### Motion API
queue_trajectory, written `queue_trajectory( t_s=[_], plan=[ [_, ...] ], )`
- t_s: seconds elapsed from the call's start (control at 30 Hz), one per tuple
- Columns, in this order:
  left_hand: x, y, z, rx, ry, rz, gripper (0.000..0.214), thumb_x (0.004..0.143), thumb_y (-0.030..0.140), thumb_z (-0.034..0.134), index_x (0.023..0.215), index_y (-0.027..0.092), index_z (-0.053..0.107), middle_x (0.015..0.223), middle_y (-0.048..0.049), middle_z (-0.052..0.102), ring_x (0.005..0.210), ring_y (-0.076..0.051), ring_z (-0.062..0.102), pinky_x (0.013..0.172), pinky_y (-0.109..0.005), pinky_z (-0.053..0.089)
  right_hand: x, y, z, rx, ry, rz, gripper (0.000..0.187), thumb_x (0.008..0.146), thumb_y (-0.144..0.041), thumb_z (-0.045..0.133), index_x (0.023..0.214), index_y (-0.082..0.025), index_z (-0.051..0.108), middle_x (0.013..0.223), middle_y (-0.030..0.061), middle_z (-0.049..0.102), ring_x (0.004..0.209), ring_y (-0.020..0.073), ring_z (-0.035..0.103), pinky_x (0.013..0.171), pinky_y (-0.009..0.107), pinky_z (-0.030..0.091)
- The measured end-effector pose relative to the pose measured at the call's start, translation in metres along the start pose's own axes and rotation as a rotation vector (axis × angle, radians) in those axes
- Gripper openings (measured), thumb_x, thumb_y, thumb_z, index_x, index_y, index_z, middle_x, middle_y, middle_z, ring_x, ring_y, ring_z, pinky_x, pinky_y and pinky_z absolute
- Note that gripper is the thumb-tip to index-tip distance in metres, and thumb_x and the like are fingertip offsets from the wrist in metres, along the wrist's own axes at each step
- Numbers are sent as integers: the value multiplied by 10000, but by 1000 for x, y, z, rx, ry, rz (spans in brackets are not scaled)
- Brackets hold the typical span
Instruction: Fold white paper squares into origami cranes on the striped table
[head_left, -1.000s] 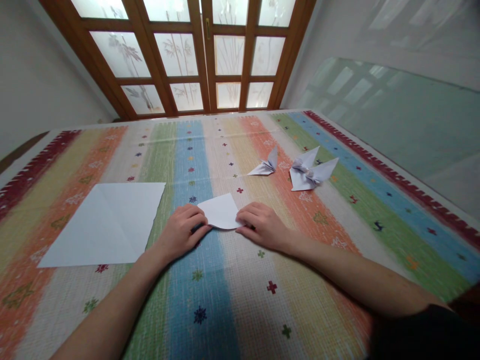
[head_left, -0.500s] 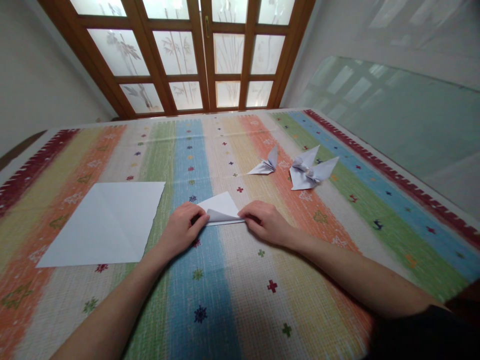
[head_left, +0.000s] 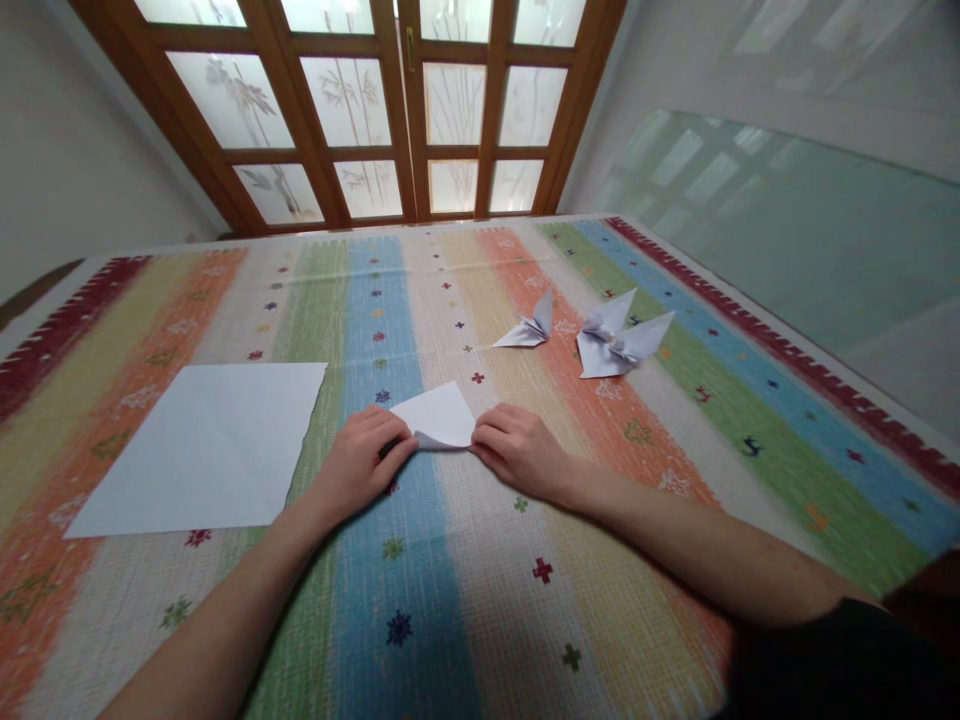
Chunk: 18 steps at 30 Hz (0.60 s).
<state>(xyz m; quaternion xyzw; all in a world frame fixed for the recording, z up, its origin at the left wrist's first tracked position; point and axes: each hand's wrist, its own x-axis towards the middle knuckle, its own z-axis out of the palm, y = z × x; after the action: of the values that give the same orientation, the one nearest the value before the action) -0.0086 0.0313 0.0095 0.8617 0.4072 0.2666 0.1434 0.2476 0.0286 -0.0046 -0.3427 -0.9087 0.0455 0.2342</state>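
A small folded white paper lies on the striped tablecloth in front of me. My left hand pinches its near left corner with curled fingers. My right hand presses and pinches its near right edge, fingers closed. A thin lower layer of the paper curls up between the two hands.
A flat white square sheet with a diagonal crease lies to the left. Two folded paper birds, a small one and a larger one, sit farther right. A glass panel leans at the table's right. Wooden doors stand behind.
The near part of the small paper was lifted and folded over, so the piece is shorter now. Both hands drew a little closer together along its near edge.
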Motion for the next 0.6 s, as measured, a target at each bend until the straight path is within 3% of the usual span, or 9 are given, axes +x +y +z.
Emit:
queue_trajectory(
  t_s=[0.23, 0.37, 0.6],
  plan=[
    [0, 3, 2, 83, -17, 87, 295, 954, 375, 504, 764, 191, 634, 815, -54, 670, 790, -205, 570, 746, -357, 417, 0, -2, -2, 46, -11, 52, 245, 959, -268, 506, 772, -159, 621, 829, 83, 638, 782, 191, 523, 728, 320, 403],
    [3, 7, 9, 144, -18, -15, 366, 968, 349, 454, 666, 184, 578, 707, -43, 618, 695, -189, 521, 685, -339, 395, 2, -5, -3, 88, -5, 150, 210, 930, -276, 554, 756, -167, 599, 832, 73, 610, 797, 191, 515, 731, 316, 398],
    [10, 12, 18, 244, -21, -174, 354, 924, 333, 510, 598, 194, 515, 584, -13, 534, 603, -183, 479, 603, -317, 343, 8, -10, -4, 116, -37, 280, 211, 889, -254, 620, 704, -168, 566, 802, 49, 589, 769, 175, 503, 718, 306, 374]
  ],
)
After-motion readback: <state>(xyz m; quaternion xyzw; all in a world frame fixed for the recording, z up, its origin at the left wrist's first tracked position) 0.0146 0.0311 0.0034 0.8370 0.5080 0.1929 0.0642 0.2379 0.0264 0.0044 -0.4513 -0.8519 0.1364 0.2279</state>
